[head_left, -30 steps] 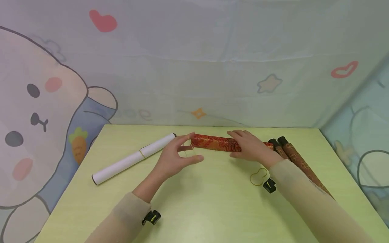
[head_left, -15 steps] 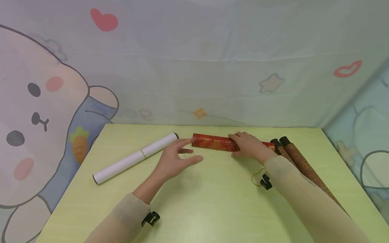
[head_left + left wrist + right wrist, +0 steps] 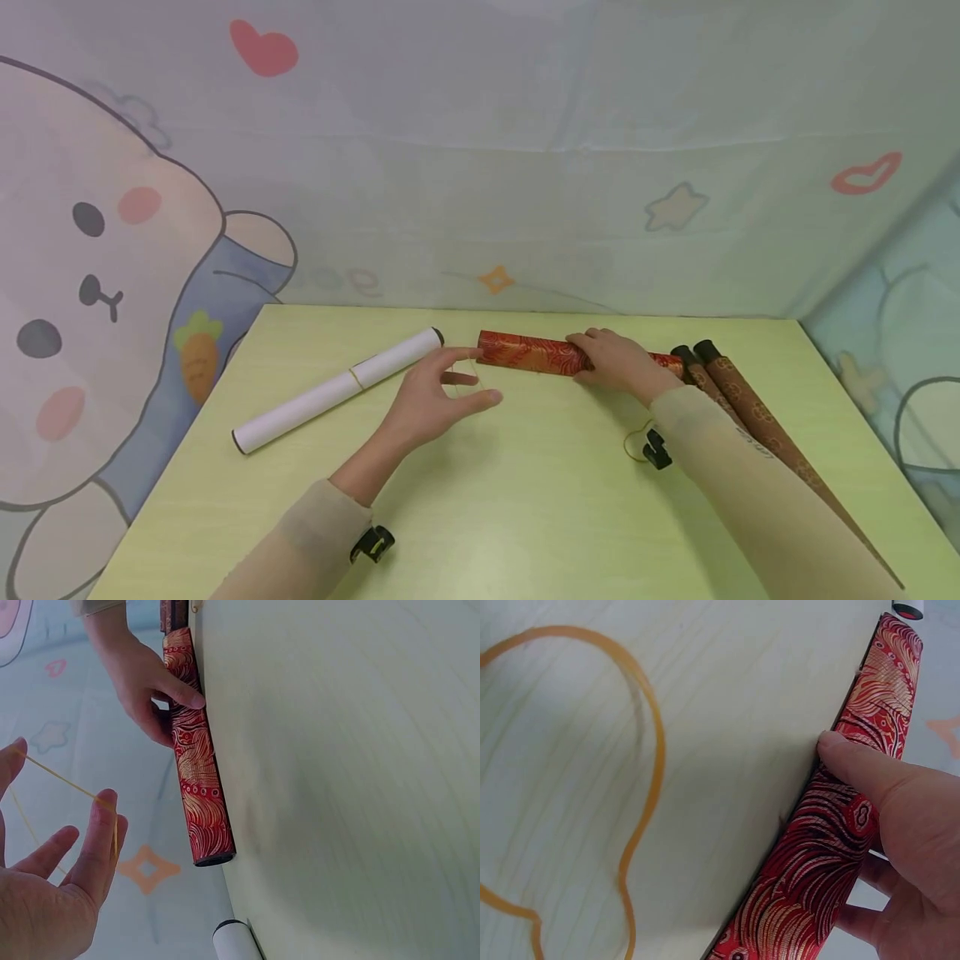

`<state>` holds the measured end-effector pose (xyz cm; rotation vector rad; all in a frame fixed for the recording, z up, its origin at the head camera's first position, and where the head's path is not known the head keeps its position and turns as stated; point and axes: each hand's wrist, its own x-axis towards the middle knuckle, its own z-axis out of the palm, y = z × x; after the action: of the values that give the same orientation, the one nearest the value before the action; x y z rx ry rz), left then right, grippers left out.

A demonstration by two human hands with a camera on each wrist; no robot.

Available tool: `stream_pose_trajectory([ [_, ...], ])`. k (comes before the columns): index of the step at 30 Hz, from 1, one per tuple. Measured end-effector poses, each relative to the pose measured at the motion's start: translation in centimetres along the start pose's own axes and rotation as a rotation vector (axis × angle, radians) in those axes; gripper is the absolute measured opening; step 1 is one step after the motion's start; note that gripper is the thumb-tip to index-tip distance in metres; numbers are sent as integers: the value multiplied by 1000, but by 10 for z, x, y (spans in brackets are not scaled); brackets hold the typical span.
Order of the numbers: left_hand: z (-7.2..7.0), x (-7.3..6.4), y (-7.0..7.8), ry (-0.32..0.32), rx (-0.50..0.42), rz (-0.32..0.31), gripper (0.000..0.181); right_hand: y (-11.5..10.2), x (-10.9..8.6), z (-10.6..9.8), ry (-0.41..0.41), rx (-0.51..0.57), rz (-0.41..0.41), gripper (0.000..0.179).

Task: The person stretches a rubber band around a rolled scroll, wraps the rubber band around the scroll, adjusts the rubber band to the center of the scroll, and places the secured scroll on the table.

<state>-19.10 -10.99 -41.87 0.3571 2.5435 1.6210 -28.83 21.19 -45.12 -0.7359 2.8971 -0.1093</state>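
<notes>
Gripping red roll (image 3: pixel 528 353) w/ R hand (image 3: pixel 617 363); holding rubber band (image 3: pixel 64 778) on wide-spread L hand (image 3: pixel 429 396) nr roll's end; might lose band w/o steady spread.

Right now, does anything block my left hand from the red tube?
Nothing visible does: your left hand is close to the red tube, with the band stretched across its fingers; the white tube lies outside that gap.

A patterned red-and-gold roll (image 3: pixel 528 352) lies gripped in your right hand (image 3: pixel 619 363); a thin yellow band (image 3: pixel 60 775) stretches between your left hand's (image 3: pixel 432 396) spread fingers.
</notes>
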Motion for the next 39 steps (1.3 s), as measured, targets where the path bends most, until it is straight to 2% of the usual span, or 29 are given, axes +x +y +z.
stream_pose_trajectory([
  [12, 1, -2, -1, 1, 1, -3, 65, -3, 7, -4, 3, 42, -15, 54],
  [22, -1, -2, -4, 13, 10, 15, 67, -6, 11, 8, 12, 14, -22, 52],
  [29, -6, -2, -2, 36, 28, 18, 69, -8, -2, -5, 66, 34, -33, 63],
  [39, -12, 3, -4, 103, -5, 40, 68, -12, -24, -25, 218, 164, -156, 53],
])
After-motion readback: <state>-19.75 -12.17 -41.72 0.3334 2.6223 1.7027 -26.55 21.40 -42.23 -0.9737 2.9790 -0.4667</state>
